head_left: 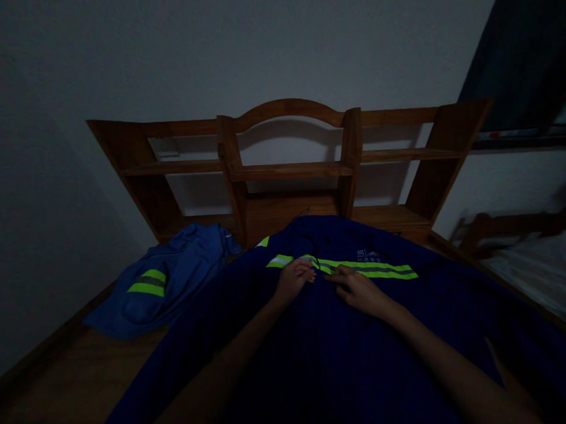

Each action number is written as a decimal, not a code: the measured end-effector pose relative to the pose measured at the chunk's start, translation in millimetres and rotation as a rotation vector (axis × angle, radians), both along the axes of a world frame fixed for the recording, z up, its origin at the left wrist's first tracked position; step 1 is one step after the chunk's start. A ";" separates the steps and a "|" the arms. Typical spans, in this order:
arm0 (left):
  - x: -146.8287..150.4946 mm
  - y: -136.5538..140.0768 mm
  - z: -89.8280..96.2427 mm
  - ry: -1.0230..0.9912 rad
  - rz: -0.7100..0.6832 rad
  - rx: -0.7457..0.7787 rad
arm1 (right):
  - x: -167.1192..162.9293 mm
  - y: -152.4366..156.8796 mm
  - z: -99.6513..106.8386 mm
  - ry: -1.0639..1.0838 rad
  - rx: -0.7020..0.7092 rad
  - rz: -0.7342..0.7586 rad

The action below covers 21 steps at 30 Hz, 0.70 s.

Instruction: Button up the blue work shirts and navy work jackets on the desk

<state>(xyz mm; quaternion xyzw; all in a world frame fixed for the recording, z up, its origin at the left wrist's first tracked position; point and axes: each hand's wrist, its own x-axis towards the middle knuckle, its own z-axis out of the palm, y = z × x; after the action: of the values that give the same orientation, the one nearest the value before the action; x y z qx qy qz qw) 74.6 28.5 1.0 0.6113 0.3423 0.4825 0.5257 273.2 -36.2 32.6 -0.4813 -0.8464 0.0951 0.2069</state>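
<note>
A dark blue work jacket (pixel 365 340) lies spread out in front of me, its front facing up. Yellow-green reflective tape (pixel 376 268) runs across its chest, below a small pale logo (pixel 368 256). My left hand (pixel 295 280) is closed at the left side of the front opening, fingers curled in a pinch on the cloth by the tape. Just right of the opening, my right hand (pixel 356 288) is bent with its index finger reaching to the jacket's front edge, the thumb and other fingers curled on the fabric. Dim light hides the exact fingertip contact.
A lighter blue garment (pixel 172 275) with reflective tape lies crumpled at the left on the wooden surface (pixel 68 375). Behind the jacket stands a wooden shelf unit (pixel 290 170) against the wall. Pale cloth (pixel 547 274) and a wooden rail (pixel 521 223) are at the right.
</note>
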 end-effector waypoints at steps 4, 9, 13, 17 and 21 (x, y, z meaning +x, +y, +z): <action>0.2 -0.6 1.3 0.006 0.002 -0.001 | -3.4 -2.3 -2.5 -0.011 0.027 -0.027; -0.4 -2.7 4.1 0.015 0.007 -0.014 | -3.5 1.9 -2.8 0.140 0.074 -0.063; 1.3 -4.3 4.8 0.023 0.017 -0.027 | -4.4 3.2 4.6 0.296 0.157 -0.029; 9.2 -12.6 5.8 0.077 0.053 0.087 | -9.5 0.6 10.9 0.384 0.195 0.010; 17.7 -25.6 11.0 0.096 0.110 0.185 | -11.9 0.8 10.1 0.408 0.198 0.011</action>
<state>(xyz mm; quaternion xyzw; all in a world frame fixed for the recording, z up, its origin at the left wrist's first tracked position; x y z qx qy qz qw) 92.4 2.9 12.0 0.6600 0.3541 0.5103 0.4226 261.4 -35.4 42.7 -0.4249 -0.7949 0.1082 0.4193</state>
